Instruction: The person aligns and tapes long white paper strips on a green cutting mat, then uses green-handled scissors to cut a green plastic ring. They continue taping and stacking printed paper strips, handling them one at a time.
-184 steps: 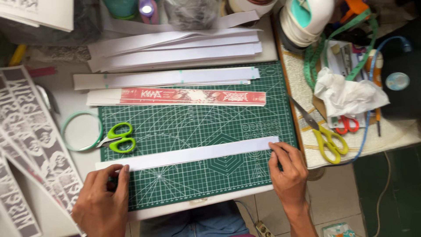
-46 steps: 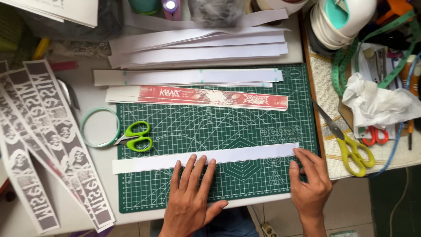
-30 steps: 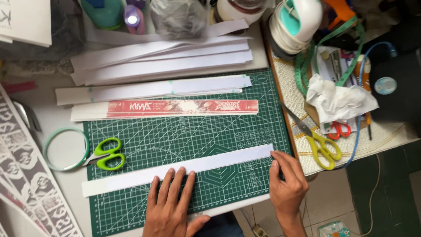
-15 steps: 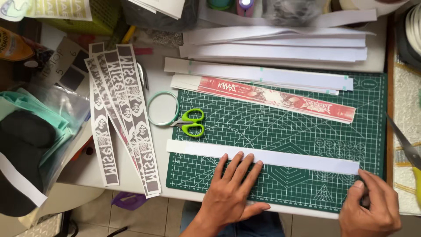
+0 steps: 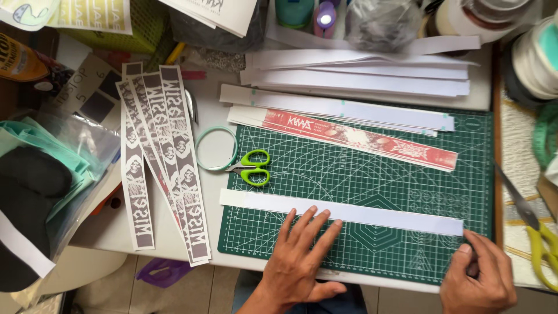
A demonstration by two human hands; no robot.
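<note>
Currently on the mat: one white strip, two hands

Left hand (image 5: 299, 261): flat, fingers (image 5: 307, 224) spread wide, tips resting on the lower edge of the white strip (image 5: 343, 213); holds nothing, only presses.
Right hand (image 5: 476, 276): fingers curled close at the strip's right end, thumb and forefinger apparently pinching that corner (whether anything small is held inside the curl cannot be told).
Strip: lies lengthwise across the green cutting mat (image 5: 372, 174), slightly slanted against the grid, left end overhanging the mat's edge.
Near: green scissors (image 5: 251, 168) just above the strip's left part, touching a pale ring (image 5: 215, 149); red printed strip (image 5: 357, 138) further up; skull-printed strips (image 5: 160, 163) off the mat to the left; yellow scissors (image 5: 537, 227) at the right edge.

Risks, as judged:
- Strip skews or slides, since only fingertips pin it near the middle and the left end is free.
- Corner creases or tears under the right-hand pinch.
- A sweeping wrist could nudge the green scissors onto the strip.
</note>
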